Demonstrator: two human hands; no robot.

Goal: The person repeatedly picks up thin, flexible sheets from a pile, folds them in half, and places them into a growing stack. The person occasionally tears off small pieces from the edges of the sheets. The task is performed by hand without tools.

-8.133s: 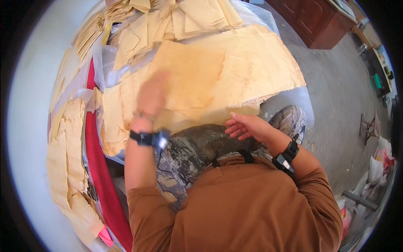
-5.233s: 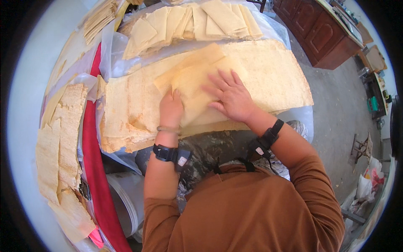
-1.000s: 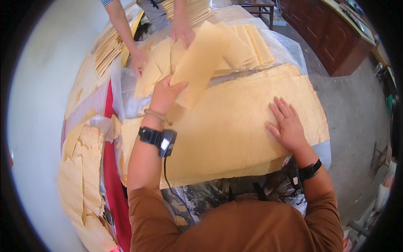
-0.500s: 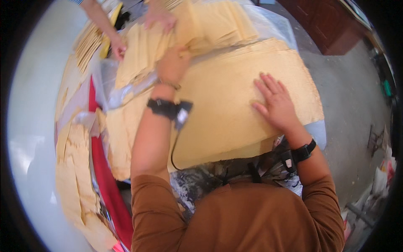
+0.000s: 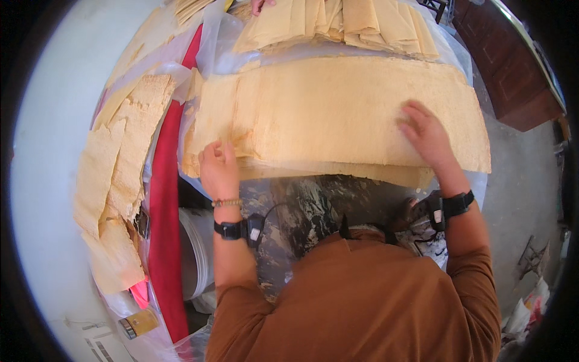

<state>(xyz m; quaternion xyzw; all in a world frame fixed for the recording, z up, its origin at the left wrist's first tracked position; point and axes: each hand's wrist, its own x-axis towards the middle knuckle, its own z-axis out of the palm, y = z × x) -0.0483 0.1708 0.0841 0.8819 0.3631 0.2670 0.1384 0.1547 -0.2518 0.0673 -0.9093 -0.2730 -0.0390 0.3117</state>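
A broad stack of pale tan, fibrous sheets (image 5: 329, 108) with ragged edges lies across in front of me. At its near left part, by a wrinkled, browner patch, my left hand (image 5: 219, 172) has bent fingers at the sheets; blur hides whether they grip one. My right hand (image 5: 427, 136) is over the right part of the stack, fingers loosely bent and apart, holding nothing. Smaller overlapping tan sheets (image 5: 386, 27) lie along the back, where another person's hand (image 5: 263, 5) shows at the top edge.
Torn sheets (image 5: 114, 163) lie along the left, beside a red cloth strip (image 5: 164, 229), a white bucket (image 5: 196, 253) and a lidded yellow jar (image 5: 142, 323). A reddish wooden cabinet (image 5: 506, 72) stands at back right, with clutter (image 5: 528, 308) at lower right.
My left hand has left the smaller sheets at the back for the stack's near left part. My right fingers have bent more. The other person is mostly out of view as the view shifted.
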